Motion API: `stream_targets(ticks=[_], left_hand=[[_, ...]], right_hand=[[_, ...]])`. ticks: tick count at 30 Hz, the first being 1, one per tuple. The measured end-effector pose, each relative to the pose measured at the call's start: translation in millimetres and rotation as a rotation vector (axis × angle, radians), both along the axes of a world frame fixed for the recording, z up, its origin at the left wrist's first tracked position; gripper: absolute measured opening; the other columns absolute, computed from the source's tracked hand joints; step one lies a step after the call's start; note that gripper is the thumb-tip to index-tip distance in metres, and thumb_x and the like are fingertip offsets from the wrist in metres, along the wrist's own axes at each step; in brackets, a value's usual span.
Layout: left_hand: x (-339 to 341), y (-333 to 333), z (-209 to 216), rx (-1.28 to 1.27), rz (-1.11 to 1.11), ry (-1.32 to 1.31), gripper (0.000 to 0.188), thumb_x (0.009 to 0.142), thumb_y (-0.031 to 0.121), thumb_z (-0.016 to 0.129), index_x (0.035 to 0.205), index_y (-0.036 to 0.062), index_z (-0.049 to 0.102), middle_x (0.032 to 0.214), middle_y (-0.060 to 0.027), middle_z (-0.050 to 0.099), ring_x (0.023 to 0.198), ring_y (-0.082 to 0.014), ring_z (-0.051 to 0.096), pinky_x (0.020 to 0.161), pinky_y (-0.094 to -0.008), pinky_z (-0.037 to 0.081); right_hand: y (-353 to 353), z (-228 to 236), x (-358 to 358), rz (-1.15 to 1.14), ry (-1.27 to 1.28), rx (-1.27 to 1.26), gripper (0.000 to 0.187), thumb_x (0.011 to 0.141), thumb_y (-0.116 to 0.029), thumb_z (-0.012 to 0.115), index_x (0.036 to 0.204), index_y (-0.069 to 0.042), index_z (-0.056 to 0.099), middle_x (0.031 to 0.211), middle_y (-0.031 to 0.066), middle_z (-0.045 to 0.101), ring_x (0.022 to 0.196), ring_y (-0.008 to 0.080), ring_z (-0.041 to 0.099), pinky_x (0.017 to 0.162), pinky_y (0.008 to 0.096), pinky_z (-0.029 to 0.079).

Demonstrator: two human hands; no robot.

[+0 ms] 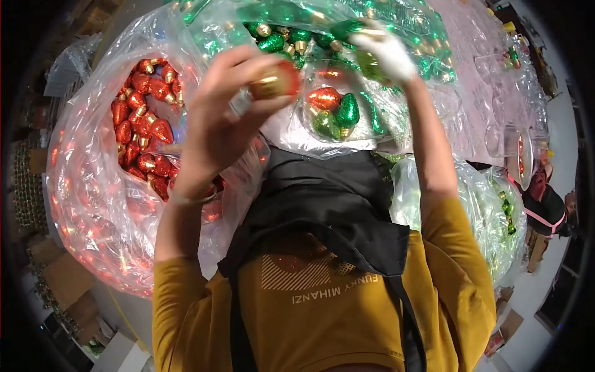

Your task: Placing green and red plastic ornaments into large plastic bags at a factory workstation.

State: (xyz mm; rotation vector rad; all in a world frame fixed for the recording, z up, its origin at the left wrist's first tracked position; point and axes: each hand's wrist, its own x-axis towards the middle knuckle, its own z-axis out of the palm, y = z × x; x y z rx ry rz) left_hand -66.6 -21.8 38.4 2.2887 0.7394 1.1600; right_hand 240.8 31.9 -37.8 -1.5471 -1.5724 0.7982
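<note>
Nearest, both mustard-yellow sleeves are pushed up and the bare forearms rise away from the body. The left hand (217, 118) pinches a red foil bulb-shaped ornament with gold cap (277, 82) between thumb and fingertips. The right hand (387, 53), farther right, grips a green foil bulb-shaped ornament (367, 64). Between them lies a clear plastic shell tray (334, 115). Left sits a clear bag of red ornaments (93, 186); farthest, a clear bag of green ornaments (297, 25).
</note>
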Motion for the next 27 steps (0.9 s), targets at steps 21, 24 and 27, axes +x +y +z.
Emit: stream_targets(ticks=[21,24,27], left_hand=[[132.2,29.7,-37.2,-0.047,-0.526,0.933,0.029,0.082,0.03,0.06,0.079,0.0011,0.063,0.061,-0.0129,0.059,0.065,-0.032,0.061,0.063,-0.04,0.047],[127.7,31.7,-61.2,-0.043,-0.564,0.89,0.028,0.083,0.029,0.059,0.081,0.0014,0.063,0.064,-0.0144,0.06,0.066,-0.0317,0.061,0.063,-0.0404,0.047],[122.8,33.2,-66.3,-0.103,-0.581,0.912,0.027,0.085,0.028,0.056,0.083,0.0016,0.063,0.068,-0.0158,0.06,0.069,-0.0315,0.061,0.064,-0.0407,0.046]], right_hand=[[-198.6,7.4,11.6,0.044,0.954,0.014,0.048,0.082,-0.021,0.066,0.122,0.002,0.051,0.103,0.0086,0.062,0.083,0.0128,0.061,0.075,0.0265,0.05],[-196.6,10.6,8.3,0.111,0.764,-0.1,0.046,0.082,-0.021,0.067,0.119,0.002,0.053,0.101,0.0069,0.063,0.084,0.0118,0.06,0.076,0.0257,0.049],[-186.8,9.6,-3.4,-0.021,0.6,-0.084,0.04,0.083,-0.022,0.067,0.114,0.001,0.056,0.096,0.0041,0.063,0.084,0.0092,0.059,0.076,0.0254,0.048]])
